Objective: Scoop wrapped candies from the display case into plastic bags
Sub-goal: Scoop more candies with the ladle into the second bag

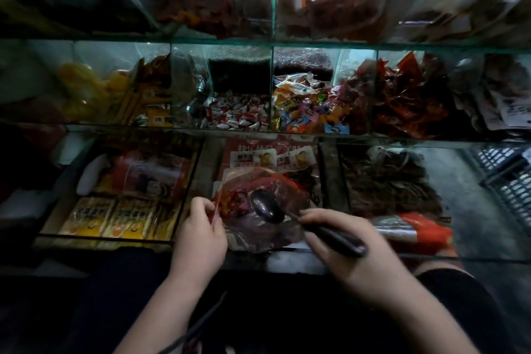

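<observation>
A reddish see-through plastic bag (258,218) lies over the front middle compartment of the glass display case (287,46). My left hand (201,236) pinches the bag's left edge between thumb and fingers. My right hand (353,256) grips the dark handle of a metal spoon (267,208), whose bowl rests on or in the bag, and I cannot tell which. Red wrappers show through the bag's left part. On the middle shelf are white-and-red wrapped candies (238,112) and mixed coloured wrapped candies (304,109).
Glass dividers split each shelf. Yellow snack packs (115,218) fill the front left compartment, dark dried pieces (388,181) the front right one. A red-and-silver packet (411,230) lies by my right hand. A black plastic crate (508,178) stands at far right.
</observation>
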